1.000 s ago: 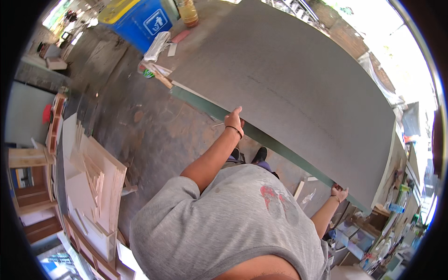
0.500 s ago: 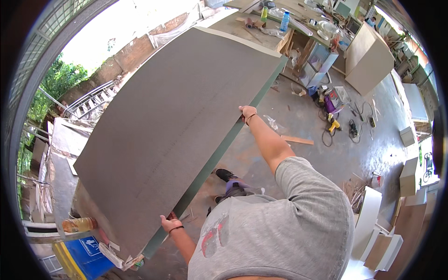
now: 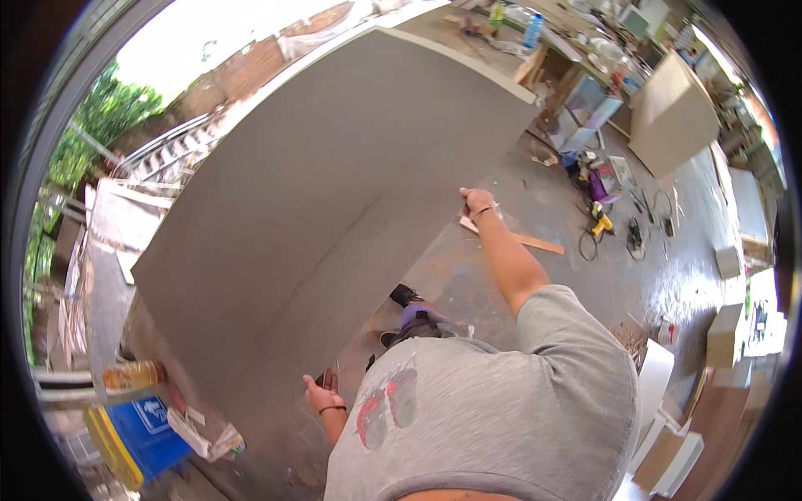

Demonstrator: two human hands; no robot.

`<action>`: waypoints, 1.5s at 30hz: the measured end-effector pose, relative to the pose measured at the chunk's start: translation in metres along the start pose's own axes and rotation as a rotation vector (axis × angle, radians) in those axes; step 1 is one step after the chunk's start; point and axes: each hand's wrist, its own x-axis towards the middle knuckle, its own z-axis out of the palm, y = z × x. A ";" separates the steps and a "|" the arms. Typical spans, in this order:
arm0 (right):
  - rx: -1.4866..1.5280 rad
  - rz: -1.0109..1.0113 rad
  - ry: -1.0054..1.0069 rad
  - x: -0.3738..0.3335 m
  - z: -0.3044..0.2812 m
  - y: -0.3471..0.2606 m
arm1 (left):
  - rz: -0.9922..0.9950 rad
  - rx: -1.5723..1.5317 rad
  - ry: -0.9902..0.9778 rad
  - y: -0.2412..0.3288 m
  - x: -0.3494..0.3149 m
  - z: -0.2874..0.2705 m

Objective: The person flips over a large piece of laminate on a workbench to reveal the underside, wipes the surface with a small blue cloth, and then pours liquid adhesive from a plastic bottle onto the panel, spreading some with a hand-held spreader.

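Here, seen from above, a person in a grey T-shirt (image 3: pixel 501 392) stands at a large grey panel (image 3: pixel 317 200), which spreads from the centre of the view out toward 10 o'clock. The left hand (image 3: pixel 324 394), at 7 o'clock, is half open beside the panel's near edge, thumb and fingers apart, holding nothing visible. The right hand (image 3: pixel 478 203), at 2 o'clock, is curled at the same edge; blur makes it impossible to tell whether it grasps the panel.

A dark line of marks (image 3: pixel 359 215) runs slantwise across the panel, too smeared to read. At 8 o'clock, a blue bin (image 3: pixel 167 441) with a yellow rim carries a white pictogram, with any lettering illegible; an orange-brown container (image 3: pixel 134 376) lies just above it. The shirt front bears a red and dark grey print (image 3: pixel 388 409). A yellow power tool (image 3: pixel 601 224) lies on the floor at 3 o'clock.
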 end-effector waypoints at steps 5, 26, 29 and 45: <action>-0.269 -0.343 0.183 0.029 0.000 0.002 | 0.006 0.126 -0.055 0.008 -0.008 -0.008; -1.651 -1.173 -0.312 -0.211 0.165 0.062 | 0.823 1.405 0.549 0.041 0.040 -0.089; -1.460 -1.680 -1.084 -0.336 0.150 0.133 | 0.847 1.345 0.559 0.034 0.046 -0.093; -1.484 -0.729 0.011 0.021 0.169 -0.065 | 0.514 1.157 0.841 0.140 0.097 -0.185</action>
